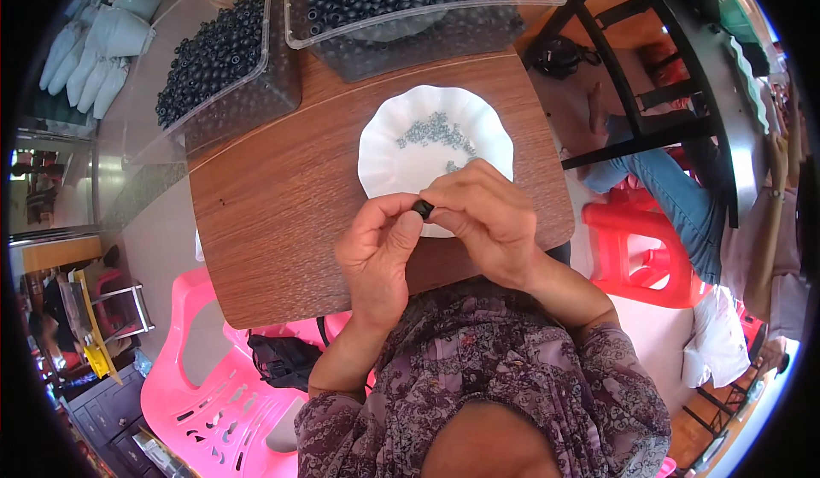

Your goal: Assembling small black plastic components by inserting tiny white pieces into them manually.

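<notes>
Closely pinched: small black ring-shaped part between fingers of left hand and right hand | round, dark, matte | held above white scalloped dish on wooden worktop

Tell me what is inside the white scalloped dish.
The white dish holds a scatter of small grey metal pieces. The right hand and left hand cover its near edge.

Matt wood-grain table, glossy white plate, clear plastic bins
</notes>
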The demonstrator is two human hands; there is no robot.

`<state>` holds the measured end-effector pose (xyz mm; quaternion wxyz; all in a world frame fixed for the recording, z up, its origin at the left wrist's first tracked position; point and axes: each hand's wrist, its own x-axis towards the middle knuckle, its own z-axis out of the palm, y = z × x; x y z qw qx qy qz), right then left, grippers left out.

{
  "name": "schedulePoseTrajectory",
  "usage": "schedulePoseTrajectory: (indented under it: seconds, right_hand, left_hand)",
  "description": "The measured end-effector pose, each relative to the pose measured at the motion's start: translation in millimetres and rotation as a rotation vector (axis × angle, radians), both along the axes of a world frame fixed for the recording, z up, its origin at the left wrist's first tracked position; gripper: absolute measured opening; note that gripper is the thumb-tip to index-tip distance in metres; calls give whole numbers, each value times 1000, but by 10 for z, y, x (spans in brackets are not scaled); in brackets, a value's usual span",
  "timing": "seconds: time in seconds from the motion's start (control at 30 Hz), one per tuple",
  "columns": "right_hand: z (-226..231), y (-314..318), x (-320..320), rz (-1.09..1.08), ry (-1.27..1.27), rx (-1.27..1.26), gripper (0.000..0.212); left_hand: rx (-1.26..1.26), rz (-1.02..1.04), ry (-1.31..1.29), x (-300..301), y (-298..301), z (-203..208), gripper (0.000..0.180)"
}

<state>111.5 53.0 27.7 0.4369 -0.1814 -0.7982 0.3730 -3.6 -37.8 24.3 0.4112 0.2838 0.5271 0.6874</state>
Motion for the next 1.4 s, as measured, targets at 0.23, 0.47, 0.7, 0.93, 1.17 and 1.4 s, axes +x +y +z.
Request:
schedulePoseTrajectory:
  seconds: [0.23, 0.47, 0.7, 0.93, 1.17, 1.4]
  right_hand:
    - [-37, 24, 30, 47, 15, -243, 19]
    - [-92, 89, 55, 114, 32, -203, 16]
    - [-122, 149, 65, 159, 52, -175, 15]
    - [-130, 73, 90, 74, 10, -40, 21]
    - [-201, -41, 25, -89, 15, 40, 37]
    - [-203, -24, 21, -50, 10, 9, 35]
  left_hand:
    - [-7, -11, -130, 16, 0, -24, 15]
    - [-76, -89, -361, 6, -13, -57, 17]
    - [-89, -153, -425, 0, 0, -74, 19]
    - [-107, -32, -437, 79, 13, -90, 15]
    - [-51, -12, -414, 153, 47, 55, 12]
    - [-45, 23, -445, 146, 48, 37, 11]
